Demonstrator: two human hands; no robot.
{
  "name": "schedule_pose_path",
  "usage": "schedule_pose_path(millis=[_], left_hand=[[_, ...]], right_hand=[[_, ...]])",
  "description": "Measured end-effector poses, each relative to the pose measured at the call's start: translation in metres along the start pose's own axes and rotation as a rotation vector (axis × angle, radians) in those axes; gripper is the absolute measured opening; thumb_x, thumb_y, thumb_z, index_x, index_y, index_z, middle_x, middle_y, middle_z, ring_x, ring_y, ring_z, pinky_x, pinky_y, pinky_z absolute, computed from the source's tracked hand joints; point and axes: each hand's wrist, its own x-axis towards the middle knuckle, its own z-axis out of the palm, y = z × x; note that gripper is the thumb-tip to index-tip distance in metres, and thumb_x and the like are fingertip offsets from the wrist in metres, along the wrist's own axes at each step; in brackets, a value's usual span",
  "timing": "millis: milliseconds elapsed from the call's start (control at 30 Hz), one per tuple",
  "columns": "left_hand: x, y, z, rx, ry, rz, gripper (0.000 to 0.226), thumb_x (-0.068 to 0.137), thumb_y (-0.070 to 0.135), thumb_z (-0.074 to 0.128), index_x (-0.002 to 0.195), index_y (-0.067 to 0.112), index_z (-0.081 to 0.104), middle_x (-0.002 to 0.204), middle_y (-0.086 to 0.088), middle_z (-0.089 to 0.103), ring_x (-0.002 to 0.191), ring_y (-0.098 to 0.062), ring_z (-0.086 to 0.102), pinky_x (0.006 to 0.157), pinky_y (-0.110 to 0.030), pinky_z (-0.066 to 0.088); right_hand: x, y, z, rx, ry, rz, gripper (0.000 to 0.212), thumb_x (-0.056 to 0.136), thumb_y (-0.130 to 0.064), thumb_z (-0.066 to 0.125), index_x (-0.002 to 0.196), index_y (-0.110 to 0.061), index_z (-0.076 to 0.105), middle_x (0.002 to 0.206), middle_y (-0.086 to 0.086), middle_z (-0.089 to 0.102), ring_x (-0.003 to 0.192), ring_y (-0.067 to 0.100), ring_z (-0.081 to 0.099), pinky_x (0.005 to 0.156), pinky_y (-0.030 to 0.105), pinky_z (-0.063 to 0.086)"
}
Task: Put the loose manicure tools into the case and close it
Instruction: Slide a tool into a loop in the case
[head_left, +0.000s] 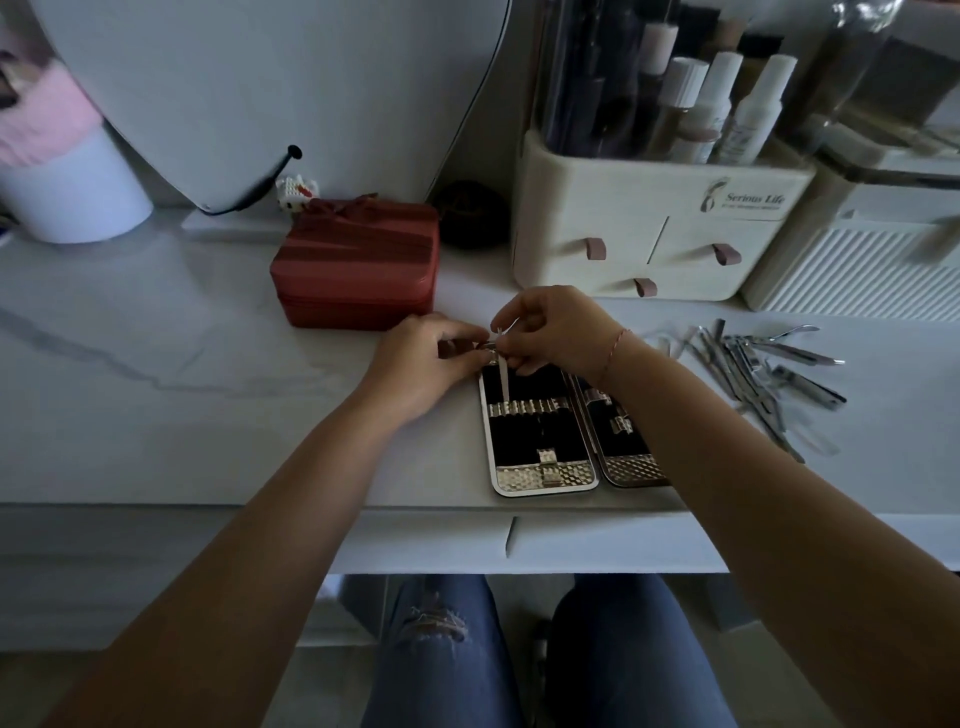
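manicure case (543, 483): 1, w/ 2 open halves. slim tool (503, 376) over left half: 1. loose tools (769, 374), heap right of case: several, overlapping, exact no. unclear. red box (358, 265): 1. cream organiser (623, 208): 1, w/ 3 pink drawer pulls (596, 248). white-capped bottles (758, 109) in it: 3 clear, others blurred. ribbed white box (852, 265): 1. white pot (78, 192): 1. hands: 2, i.e. left hand (426, 358), right hand (556, 332). wrist string (615, 345): 1.

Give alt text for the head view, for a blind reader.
The right hand pinches a thin tool over the open case on a white table, while the left hand grips the case's far edge. More tools lie loose to the right.
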Motion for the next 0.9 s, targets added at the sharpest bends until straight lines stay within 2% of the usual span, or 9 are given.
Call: schedule_pose_path(millis=[167,233,300,400,467,600,733,800,900], left_hand=[[0.0,0.001,0.0,0.02,-0.006,0.001,0.026,0.079,0.025,0.073,0.104,0.02,0.071,0.087,0.008,0.063,0.076,-0.008,0.056,0.074,-0.022,0.042],[0.0,0.001,0.0,0.024,-0.005,0.004,0.025,0.079,0.023,0.072,0.104,0.02,0.071,0.086,0.008,0.062,0.078,-0.009,0.056,0.075,-0.023,0.041],[0.0,0.001,0.0,0.022,-0.004,0.006,0.025,0.079,0.023,0.073,0.104,0.02,0.071,0.086,0.009,0.062,0.078,-0.009,0.057,0.076,-0.023,0.042],[0.0,0.0,0.0,0.026,-0.007,0.005,0.026,0.079,0.024,0.073,0.104,0.02,0.071,0.085,0.009,0.061,0.079,-0.01,0.056,0.077,-0.025,0.043],[0.001,0.001,0.0,0.028,-0.008,0.001,0.026,0.079,0.025,0.073,0.104,0.021,0.071,0.085,0.009,0.061,0.079,-0.01,0.057,0.078,-0.026,0.044],[0.0,0.001,0.0,0.04,-0.006,-0.004,0.026,0.079,0.027,0.072,0.104,0.023,0.071,0.089,0.007,0.064,0.08,-0.01,0.056,0.077,-0.025,0.044],[0.0,0.002,0.0,0.019,-0.008,-0.01,0.025,0.079,0.024,0.072,0.104,0.023,0.071,0.085,0.009,0.062,0.077,-0.005,0.054,0.076,-0.023,0.041],[0.0,0.002,0.0,0.022,-0.006,-0.011,0.024,0.079,0.024,0.072,0.103,0.023,0.071,0.085,0.009,0.062,0.077,-0.007,0.055,0.077,-0.023,0.042],[0.0,0.002,0.0,0.029,0.0,-0.008,0.024,0.079,0.023,0.072,0.103,0.022,0.071,0.086,0.008,0.062,0.079,-0.01,0.057,0.078,-0.025,0.044]], right_hand=[[0.003,-0.002,-0.011,0.048,0.05,0.024,0.013,0.081,0.006,0.064,0.084,-0.006,0.06,0.051,0.0,0.062,0.044,0.004,0.059,0.045,0.017,0.052],[0.003,-0.002,-0.014,0.073,0.068,0.035,0.011,0.081,0.007,0.063,0.088,-0.002,0.06,0.056,0.006,0.061,0.042,0.005,0.058,0.046,0.017,0.052],[0.002,-0.001,-0.014,0.053,0.047,0.035,0.012,0.081,0.006,0.063,0.09,-0.001,0.06,0.06,0.009,0.061,0.043,0.004,0.058,0.048,0.017,0.053],[0.0,-0.003,-0.015,-0.03,-0.011,0.019,0.014,0.081,0.005,0.065,0.082,-0.009,0.06,0.051,-0.003,0.063,0.045,0.003,0.059,0.047,0.015,0.049],[0.0,-0.005,-0.016,-0.076,-0.045,0.017,0.015,0.08,0.005,0.065,0.081,-0.009,0.06,0.049,-0.005,0.064,0.045,0.002,0.059,0.046,0.014,0.048],[-0.001,-0.01,-0.013,-0.259,-0.044,-0.003,0.011,0.079,0.001,0.068,0.089,-0.001,0.066,0.062,0.002,0.063,0.05,0.007,0.056,0.049,0.013,0.047],[-0.006,-0.014,-0.01,-0.606,0.022,-0.134,0.013,0.077,-0.016,0.072,0.089,-0.015,0.074,0.073,-0.007,0.063,0.07,0.006,0.059,0.067,0.015,0.046],[-0.01,-0.014,-0.012,-0.648,0.025,-0.139,0.013,0.078,-0.019,0.072,0.091,-0.018,0.074,0.079,-0.005,0.064,0.077,0.009,0.06,0.074,0.02,0.047],[-0.016,-0.011,-0.011,-0.645,0.008,-0.127,0.016,0.076,-0.023,0.074,0.092,-0.019,0.072,0.083,-0.001,0.066,0.077,0.012,0.06,0.073,0.022,0.048]])
